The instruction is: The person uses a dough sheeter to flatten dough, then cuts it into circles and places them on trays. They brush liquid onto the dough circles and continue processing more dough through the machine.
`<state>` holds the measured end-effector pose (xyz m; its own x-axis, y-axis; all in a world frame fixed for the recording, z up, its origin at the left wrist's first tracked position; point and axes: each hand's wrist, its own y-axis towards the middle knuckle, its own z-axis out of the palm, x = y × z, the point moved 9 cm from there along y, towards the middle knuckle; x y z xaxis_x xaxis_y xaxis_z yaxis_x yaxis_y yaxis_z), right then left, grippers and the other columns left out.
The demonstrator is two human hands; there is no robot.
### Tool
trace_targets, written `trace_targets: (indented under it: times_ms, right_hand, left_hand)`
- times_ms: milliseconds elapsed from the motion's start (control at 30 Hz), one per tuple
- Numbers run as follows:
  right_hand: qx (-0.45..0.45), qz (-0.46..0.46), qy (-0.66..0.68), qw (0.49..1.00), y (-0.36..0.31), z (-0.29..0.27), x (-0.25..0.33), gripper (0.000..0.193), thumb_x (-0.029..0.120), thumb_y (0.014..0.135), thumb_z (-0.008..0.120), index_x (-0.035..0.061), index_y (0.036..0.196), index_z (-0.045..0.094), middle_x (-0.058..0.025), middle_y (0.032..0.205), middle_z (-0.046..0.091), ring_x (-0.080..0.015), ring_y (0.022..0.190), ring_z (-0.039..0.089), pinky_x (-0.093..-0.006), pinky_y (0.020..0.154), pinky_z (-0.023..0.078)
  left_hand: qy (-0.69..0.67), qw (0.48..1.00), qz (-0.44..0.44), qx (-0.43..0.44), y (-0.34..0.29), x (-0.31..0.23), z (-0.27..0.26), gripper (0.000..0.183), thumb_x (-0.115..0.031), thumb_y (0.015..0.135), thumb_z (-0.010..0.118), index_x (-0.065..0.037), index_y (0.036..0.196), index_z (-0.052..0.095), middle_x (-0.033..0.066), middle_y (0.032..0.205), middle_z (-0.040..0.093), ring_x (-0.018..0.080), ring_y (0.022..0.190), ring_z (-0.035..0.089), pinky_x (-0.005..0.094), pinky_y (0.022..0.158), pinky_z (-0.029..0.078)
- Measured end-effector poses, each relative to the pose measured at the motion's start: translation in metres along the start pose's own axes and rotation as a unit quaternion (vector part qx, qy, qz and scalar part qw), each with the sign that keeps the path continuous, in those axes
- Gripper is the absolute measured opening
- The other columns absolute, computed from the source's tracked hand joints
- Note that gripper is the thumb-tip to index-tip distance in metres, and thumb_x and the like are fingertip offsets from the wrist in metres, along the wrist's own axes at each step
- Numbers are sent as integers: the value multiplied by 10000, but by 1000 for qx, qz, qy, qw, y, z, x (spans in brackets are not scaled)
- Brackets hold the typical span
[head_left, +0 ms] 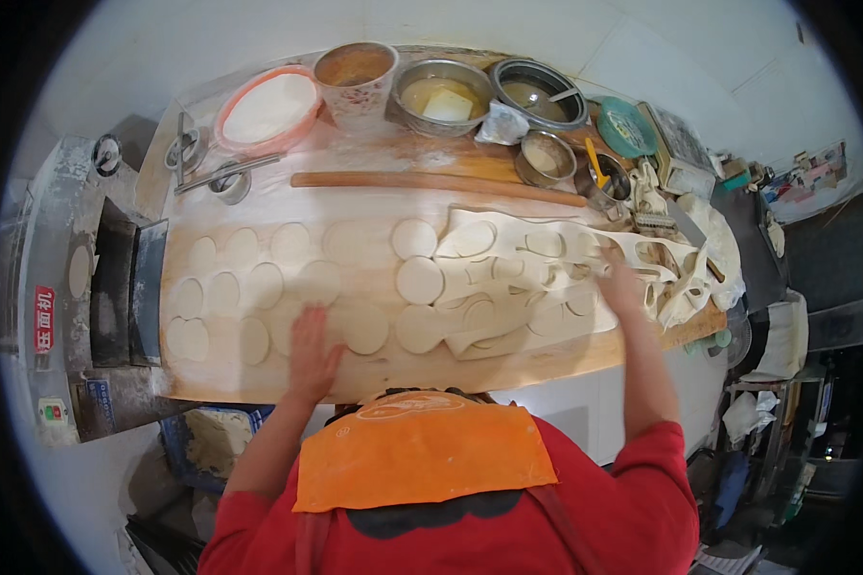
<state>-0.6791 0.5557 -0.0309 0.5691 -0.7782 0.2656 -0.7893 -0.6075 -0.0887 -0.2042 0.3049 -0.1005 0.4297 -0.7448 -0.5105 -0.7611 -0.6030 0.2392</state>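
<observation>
Low on the left side of the board, my left hand (314,350) rests with its fingers stretched out, among flat round dough discs (418,281) laid in rough rows. On the right, a thin dough sheet (508,331) carries round cuts and holes, its far right end bunched into loose strips of dough (688,299). My right hand (619,278) is at the upper right part of this sheet, touching or just over it. Its fingers are smeared and partly lost against the pale dough, so whether they grip it does not show.
Behind the discs lies a long wooden rolling pin (431,182). Along the back stand a pink basin of white powder (270,107), a tall patterned bucket (357,81) and metal bowls (443,96). A scraper (688,225) lies far right. A dough machine (115,278) borders the board's left end.
</observation>
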Motion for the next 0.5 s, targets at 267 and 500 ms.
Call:
trace_targets:
  times_ms: [267, 500]
  right_hand:
    - [221, -229, 24, 948, -67, 126, 135, 467, 249, 774, 684, 26, 1151, 523, -194, 934, 646, -333, 923, 627, -452, 826, 486]
    - [-25, 110, 364, 924, -8, -115, -140, 263, 203, 834, 637, 19, 1019, 665, -62, 809, 640, -130, 637, 617, -249, 639, 512]
  left_hand:
    - [33, 999, -11, 30, 91, -85, 122, 586, -227, 871, 576, -21, 1378, 367, 139, 1469, 331, 316, 1381, 259, 506, 1110, 195]
    - [122, 989, -42, 67, 82, -91, 124, 615, -293, 890, 544, -31, 1406, 334, 128, 1486, 307, 286, 1400, 229, 512, 1117, 176]
